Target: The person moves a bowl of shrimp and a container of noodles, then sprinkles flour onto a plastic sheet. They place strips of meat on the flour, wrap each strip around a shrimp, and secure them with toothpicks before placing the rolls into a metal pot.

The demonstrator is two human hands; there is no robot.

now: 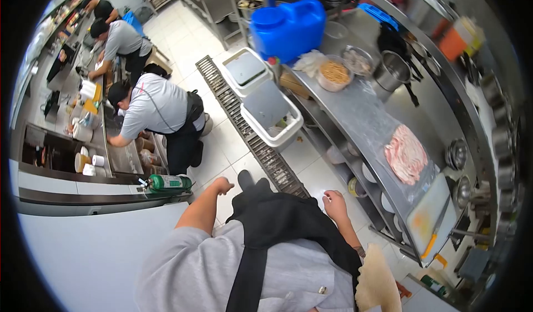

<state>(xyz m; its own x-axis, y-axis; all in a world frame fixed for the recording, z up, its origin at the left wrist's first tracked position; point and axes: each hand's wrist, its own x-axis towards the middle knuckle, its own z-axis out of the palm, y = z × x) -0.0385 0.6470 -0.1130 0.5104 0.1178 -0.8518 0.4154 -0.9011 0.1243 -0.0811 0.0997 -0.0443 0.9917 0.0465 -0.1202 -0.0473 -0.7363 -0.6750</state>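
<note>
My left hand [223,186] hangs low beside my black apron [288,215], over the floor tiles. Its fingers are loosely curled, with nothing visible in them. On the other side, my right hand [335,205] is closed near the drain grate and the steel table [355,109]. A small white bit shows at its fingertips, too small to name. Raw pale-pink meat [406,154] lies on plastic sheeting on that table. Close by are a white cutting board [425,217] and a knife with a yellow handle [429,246].
White bins [272,137] with grey lids stand ahead beside the floor grate [239,109]. A blue jerrycan [288,28] and a tub of yellow strips [335,73] are at the table's far end. Co-workers [161,103] bend over the left counter, near a green cylinder [169,182].
</note>
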